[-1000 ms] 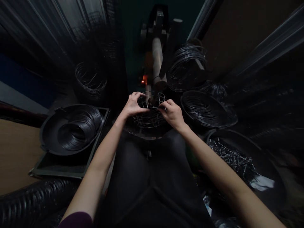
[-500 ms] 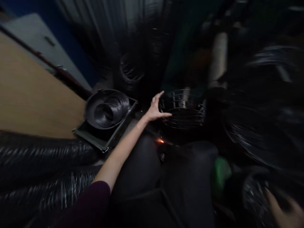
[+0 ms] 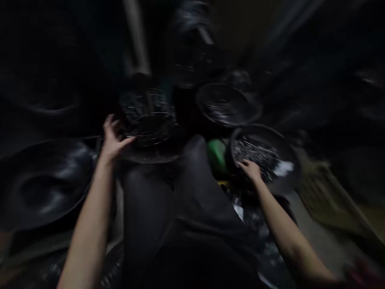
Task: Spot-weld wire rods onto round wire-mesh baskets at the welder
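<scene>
In the dim head view, my left hand (image 3: pixel 113 138) is open beside a round wire cage (image 3: pixel 153 120). Its thumb points toward the cage's near edge; contact cannot be made out. Through the cage rises a pale upright bar (image 3: pixel 140 40). On the right, my right hand (image 3: pixel 251 169) reaches over the near rim of a dark round basin (image 3: pixel 290 176). Small shiny metal pieces (image 3: pixel 255 152) lie heaped in that basin. The right fingers look drawn together among the pieces, but blur hides what is in them.
Behind the basin stands another dark round pan (image 3: pixel 207 88). A green object (image 3: pixel 217 154) sits between my right knee and the basin. At left is a large shiny dark bowl (image 3: pixel 69 160). A yellowish crate-like object (image 3: pixel 325 196) lies at far right.
The view has swung right, shifting the cage leftward. My left hand stays by the cage, fingers apart. My right hand, formerly at the lower right corner, now shows at the basin of metal pieces.
</scene>
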The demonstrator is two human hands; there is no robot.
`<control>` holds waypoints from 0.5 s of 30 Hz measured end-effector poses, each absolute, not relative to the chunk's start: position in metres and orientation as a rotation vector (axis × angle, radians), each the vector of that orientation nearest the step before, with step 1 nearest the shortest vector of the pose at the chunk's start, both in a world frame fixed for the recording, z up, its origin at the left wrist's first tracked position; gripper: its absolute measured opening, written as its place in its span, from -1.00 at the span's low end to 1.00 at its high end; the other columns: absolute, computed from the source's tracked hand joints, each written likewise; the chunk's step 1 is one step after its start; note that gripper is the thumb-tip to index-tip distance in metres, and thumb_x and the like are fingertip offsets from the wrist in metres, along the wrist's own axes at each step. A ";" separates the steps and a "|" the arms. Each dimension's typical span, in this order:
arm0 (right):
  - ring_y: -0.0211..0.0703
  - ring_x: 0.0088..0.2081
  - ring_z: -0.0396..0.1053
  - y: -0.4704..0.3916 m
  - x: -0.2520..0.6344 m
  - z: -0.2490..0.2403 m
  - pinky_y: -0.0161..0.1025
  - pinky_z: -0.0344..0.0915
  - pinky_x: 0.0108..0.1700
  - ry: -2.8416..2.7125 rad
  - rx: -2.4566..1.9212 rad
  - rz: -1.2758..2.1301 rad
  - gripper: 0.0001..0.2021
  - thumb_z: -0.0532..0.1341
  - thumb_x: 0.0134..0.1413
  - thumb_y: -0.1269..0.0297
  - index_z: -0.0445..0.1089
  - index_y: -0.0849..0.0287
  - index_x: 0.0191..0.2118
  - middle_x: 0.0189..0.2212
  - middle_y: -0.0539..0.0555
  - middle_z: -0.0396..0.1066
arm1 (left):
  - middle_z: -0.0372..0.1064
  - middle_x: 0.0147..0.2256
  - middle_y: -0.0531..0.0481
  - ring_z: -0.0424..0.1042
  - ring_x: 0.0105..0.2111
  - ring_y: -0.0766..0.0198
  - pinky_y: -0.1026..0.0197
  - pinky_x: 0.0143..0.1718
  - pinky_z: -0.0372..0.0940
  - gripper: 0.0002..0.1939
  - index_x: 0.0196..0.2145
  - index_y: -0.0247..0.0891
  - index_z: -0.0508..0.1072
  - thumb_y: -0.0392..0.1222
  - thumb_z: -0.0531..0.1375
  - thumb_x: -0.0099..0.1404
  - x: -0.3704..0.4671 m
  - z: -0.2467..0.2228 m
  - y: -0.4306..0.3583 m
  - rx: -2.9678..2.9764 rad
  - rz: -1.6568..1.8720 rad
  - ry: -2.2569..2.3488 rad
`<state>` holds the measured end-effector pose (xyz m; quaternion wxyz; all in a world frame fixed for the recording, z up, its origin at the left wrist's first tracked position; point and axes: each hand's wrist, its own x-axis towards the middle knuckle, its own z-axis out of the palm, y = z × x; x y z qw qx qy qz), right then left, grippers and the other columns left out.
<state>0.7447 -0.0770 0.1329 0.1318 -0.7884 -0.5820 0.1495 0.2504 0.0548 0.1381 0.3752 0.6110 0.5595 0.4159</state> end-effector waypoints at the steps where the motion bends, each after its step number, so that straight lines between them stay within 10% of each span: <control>1: -0.21 -0.23 0.45 -0.090 0.764 0.127 -0.16 0.42 -0.13 -1.544 -2.395 0.419 -0.76 0.22 0.25 0.18 0.45 0.28 -0.15 -0.21 0.10 0.50 | -0.03 0.35 0.11 0.02 0.34 -0.16 -0.38 0.25 0.10 0.17 0.27 0.38 -0.10 0.34 0.45 -0.18 0.248 0.137 0.060 1.562 1.086 1.424; 5: -0.20 -0.25 0.47 -0.101 0.817 0.095 -0.24 0.38 -0.14 -1.136 -2.559 0.384 -0.66 0.07 0.25 0.26 0.45 0.37 -0.03 -0.20 0.21 0.55 | 0.13 0.21 0.63 0.05 0.35 0.03 -0.30 0.29 0.05 -0.03 0.07 0.81 -0.01 0.27 0.47 -0.17 0.248 0.138 0.070 1.620 1.070 1.299; 11: -0.13 -0.17 0.48 -0.103 0.841 0.078 -0.21 0.37 -0.05 -1.060 -2.621 0.530 -0.65 0.08 0.15 0.35 0.46 0.29 -0.01 -0.13 0.21 0.54 | 0.12 0.27 0.23 0.10 0.32 -0.22 -0.52 0.25 0.01 0.58 0.16 0.47 -0.06 -0.03 0.52 -0.92 0.241 0.125 0.091 1.519 1.094 1.369; 15: -0.07 -0.13 0.47 -0.109 0.840 0.074 -0.23 0.32 0.01 -1.102 -2.712 0.673 -0.83 0.32 -0.09 0.31 0.53 0.20 -0.29 -0.21 0.13 0.56 | 0.12 0.25 0.26 0.10 0.32 -0.16 -0.50 0.24 0.05 0.58 0.12 0.56 -0.09 -0.04 0.52 -0.94 0.229 0.108 0.108 1.496 1.099 1.362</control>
